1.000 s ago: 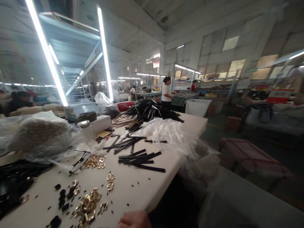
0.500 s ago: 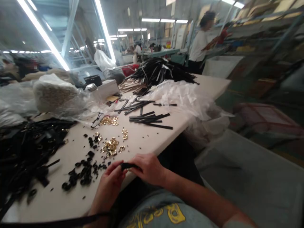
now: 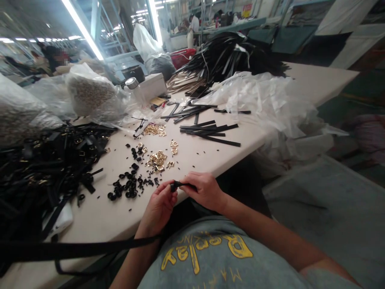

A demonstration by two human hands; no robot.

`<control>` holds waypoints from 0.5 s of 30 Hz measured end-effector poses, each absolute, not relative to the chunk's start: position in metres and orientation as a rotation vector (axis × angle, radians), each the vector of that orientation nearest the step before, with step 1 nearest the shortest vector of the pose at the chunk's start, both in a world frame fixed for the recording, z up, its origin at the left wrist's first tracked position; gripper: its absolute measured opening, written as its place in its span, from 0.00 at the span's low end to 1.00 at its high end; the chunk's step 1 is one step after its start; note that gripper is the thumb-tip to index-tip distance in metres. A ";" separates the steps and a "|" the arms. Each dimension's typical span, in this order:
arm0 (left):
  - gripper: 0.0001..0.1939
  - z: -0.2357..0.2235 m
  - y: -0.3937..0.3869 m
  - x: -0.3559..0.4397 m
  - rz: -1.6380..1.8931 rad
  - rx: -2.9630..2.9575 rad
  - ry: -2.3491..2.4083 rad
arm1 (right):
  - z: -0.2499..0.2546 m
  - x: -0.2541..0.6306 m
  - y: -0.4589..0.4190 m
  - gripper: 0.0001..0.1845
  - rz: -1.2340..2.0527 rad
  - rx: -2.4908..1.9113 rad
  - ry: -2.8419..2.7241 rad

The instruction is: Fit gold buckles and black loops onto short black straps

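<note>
Over the near edge of the table, my left hand pinches the end of a black strap, where a small dark loop or folded part sits at the fingertips. My right hand is closed on the same strap a short way along, palm down. The fingers hide parts of it. Just beyond my left hand lie small black loops and tiny black bits. Gold buckles rest in little heaps farther up the table. Several cut black straps are spread out to the right of them.
A large heap of black straps with gold buckles covers the table's left side. Behind stand clear plastic bags, a white box and a big bundle of black strips. Crumpled plastic sheeting hangs over the right edge.
The camera view has turned down and to the left, so the table appears shifted. Both hands still hold the strap, and its dark looped end now shows more clearly at my left fingertips.
</note>
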State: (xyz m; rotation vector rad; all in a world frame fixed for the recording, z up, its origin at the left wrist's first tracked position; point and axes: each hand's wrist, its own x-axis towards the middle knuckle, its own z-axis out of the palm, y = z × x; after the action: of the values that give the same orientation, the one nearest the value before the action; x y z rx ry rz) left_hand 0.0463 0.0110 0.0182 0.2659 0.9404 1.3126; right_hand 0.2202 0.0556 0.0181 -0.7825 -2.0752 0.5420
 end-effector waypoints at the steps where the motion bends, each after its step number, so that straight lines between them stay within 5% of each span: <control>1: 0.20 0.018 0.011 0.046 1.311 0.266 0.930 | 0.018 0.220 0.055 0.05 0.547 -0.772 -2.076; 15: 0.09 0.016 0.009 0.048 1.305 0.421 0.966 | 0.024 0.229 0.051 0.15 0.351 -0.794 -2.324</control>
State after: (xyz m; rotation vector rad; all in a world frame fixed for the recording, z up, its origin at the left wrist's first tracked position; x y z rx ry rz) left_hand 0.0483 0.0089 0.0156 0.4209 0.9660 1.3048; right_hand 0.2292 0.0513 0.0244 -0.7943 -2.3242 0.3514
